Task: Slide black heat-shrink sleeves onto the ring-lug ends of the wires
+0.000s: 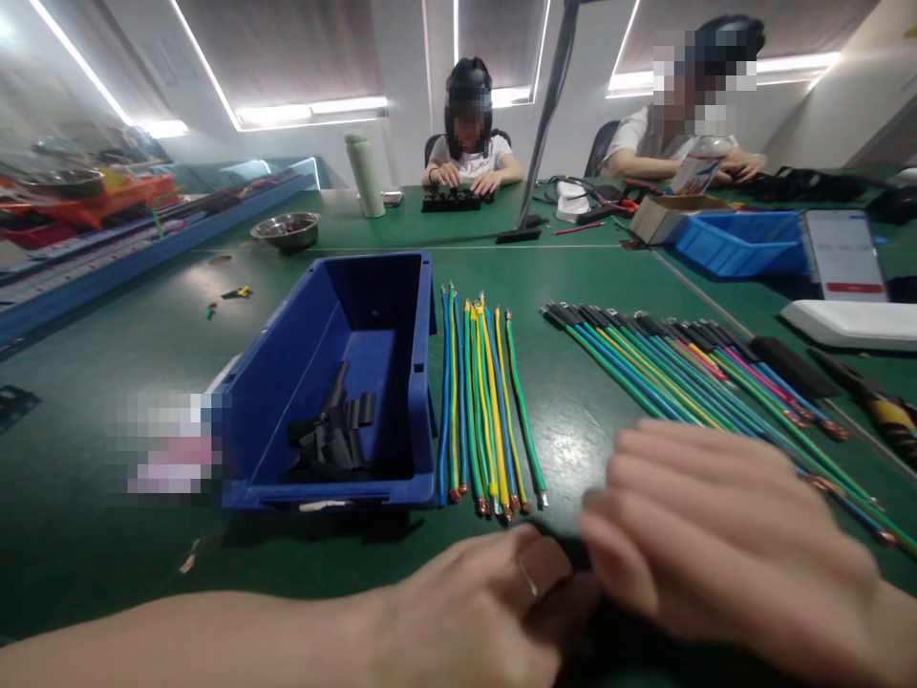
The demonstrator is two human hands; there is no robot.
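The dark blue bin [268, 392] stands on the green worktop [78, 545], with loose black sleeves [330, 440] inside; just beside its right wall lies a row of short wires [492, 401], blue, green and yellow, with bare copper or metal tips; farther right of the bin is a slanting second row of wires [645, 361], many capped in black at their far ends.

Nearer than the bin and to its right, the left hand [494, 597], wearing a ring, and the right hand [723, 535] come together, fingers curled in; a dark piece [563, 543], blurred and mostly hidden, shows between them; whether either hand's fingers pinch it, I cannot tell.

Beyond the bin are a metal bowl [285, 230], a pale green bottle [365, 174] and a seated person [469, 143]; another person [688, 124] sits beyond it, farther right.
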